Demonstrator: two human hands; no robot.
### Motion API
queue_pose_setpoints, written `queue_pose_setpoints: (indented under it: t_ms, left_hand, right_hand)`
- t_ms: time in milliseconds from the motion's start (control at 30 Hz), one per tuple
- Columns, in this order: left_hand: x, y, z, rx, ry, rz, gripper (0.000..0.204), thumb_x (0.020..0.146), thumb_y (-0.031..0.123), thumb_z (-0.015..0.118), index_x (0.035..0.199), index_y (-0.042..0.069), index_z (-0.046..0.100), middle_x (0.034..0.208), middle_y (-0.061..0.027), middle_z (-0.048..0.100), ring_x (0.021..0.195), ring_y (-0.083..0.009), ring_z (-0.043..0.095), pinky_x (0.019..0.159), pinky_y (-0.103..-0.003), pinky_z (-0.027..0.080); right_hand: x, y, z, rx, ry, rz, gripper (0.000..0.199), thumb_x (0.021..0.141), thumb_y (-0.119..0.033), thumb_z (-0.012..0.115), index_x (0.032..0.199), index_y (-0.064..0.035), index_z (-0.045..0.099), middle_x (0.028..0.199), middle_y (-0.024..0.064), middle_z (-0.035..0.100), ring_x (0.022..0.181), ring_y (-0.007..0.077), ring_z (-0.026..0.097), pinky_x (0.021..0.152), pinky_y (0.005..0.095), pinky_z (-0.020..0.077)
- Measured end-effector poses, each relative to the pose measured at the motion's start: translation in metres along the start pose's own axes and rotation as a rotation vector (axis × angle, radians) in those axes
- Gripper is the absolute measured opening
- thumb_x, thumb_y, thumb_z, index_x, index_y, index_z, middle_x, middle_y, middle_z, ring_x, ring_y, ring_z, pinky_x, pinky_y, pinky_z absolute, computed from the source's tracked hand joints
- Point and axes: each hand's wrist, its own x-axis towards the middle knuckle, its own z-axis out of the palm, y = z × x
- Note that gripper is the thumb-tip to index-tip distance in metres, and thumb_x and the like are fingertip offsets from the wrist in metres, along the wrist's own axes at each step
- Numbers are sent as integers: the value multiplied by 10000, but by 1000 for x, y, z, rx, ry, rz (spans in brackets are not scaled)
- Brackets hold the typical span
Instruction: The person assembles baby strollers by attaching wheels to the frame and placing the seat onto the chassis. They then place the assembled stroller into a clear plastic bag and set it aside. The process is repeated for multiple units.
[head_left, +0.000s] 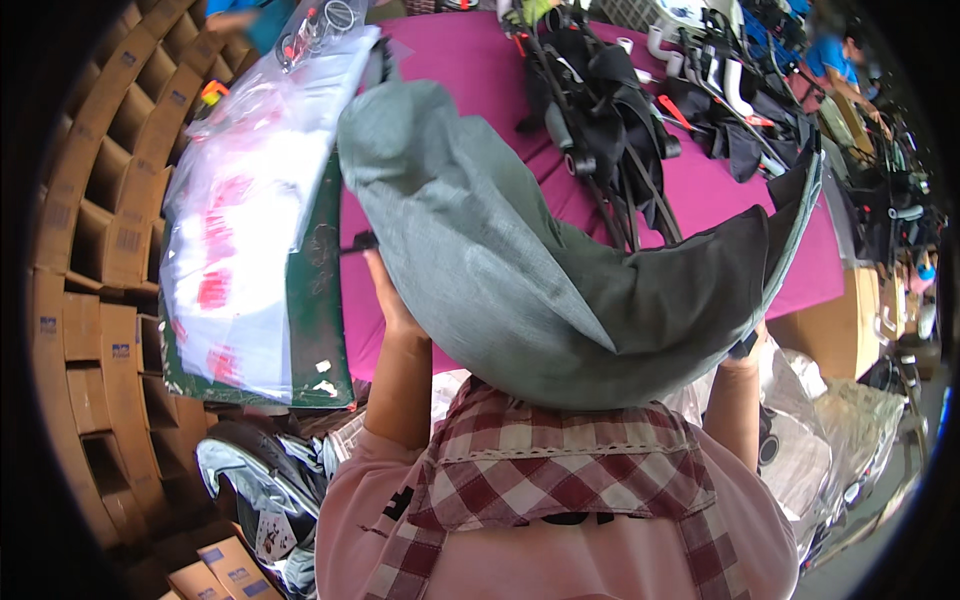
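Observation:
A grey-green fabric stroller canopy [500, 250] spreads in a wide curve in front of my chest, its darker inner side [690, 280] showing on the right. My left hand [390, 295] holds the canopy's left side, near a small black clip [362, 241]; most of its fingers are behind the cloth. At the canopy's right end, my right hand [748, 352] grips the edge beside a small black tab [743, 345], its fingers largely hidden. Below the canopy, its lower edge overlaps my checked apron [570, 465].
Black stroller frames [610, 120] lie on the magenta table cover [450, 50]. Plastic-bagged white sheets [240, 230] cover a green board at left. Cardboard boxes [110, 240] are stacked far left; another carton [820, 320] stands right. Two people in blue are at the back.

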Motion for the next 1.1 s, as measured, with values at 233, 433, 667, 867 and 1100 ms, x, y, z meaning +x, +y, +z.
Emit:
queue_pose_setpoints:
  t_ms: [233, 433, 667, 867, 1100]
  left_hand:
    - [-12, -7, 32, 707, 384, 195, 670, 885, 177, 643, 1474, 6, 373, 1391, -133, 532, 1267, -275, 518, 1088, -392, 394]
    - [16, -26, -17, 1069, 671, 394, 619, 904, 69, 634, 1450, -9, 352, 1296, -137, 554, 1159, -228, 544, 1024, -339, 406]
    - [79, -36, 35, 1249, 565, 569, 570, 951, 121, 638, 1434, 7, 357, 1261, -122, 555, 1117, -209, 517, 1001, -333, 403]
    - [156, -94, 116, 988, 165, 504, 893, 919, 28, 623, 1583, 4, 26, 1594, -218, 205, 1454, -311, 264, 1185, -407, 217]
    - [225, -156, 115, 1184, 303, 440, 717, 963, 66, 488, 1594, 49, 148, 1616, -138, 236, 1462, -275, 269, 1195, -398, 199]
  right_hand:
    - [89, 40, 38, -114, 119, 126, 518, 1035, -381, 431, 1371, 6, 508, 1328, 162, 610, 1217, 300, 591, 1073, 426, 457]
    - [120, 133, 46, 33, 451, 161, 590, 1035, -543, 414, 1472, -145, 422, 1135, -6, 651, 833, 78, 552, 669, 242, 421]
    - [134, 84, 102, -382, 26, -158, 901, 884, -29, 621, 1608, -84, 88, 1564, 116, 288, 1439, 245, 286, 1180, 375, 220]
    - [236, -11, 110, -325, 217, -378, 765, 875, 72, 533, 1576, -64, 258, 1415, 114, 503, 1290, 226, 485, 1101, 332, 356]
    - [302, 9, 73, -389, 169, -432, 796, 883, -102, 597, 1571, 11, 214, 1578, 157, 296, 1447, 268, 307, 1190, 379, 223]
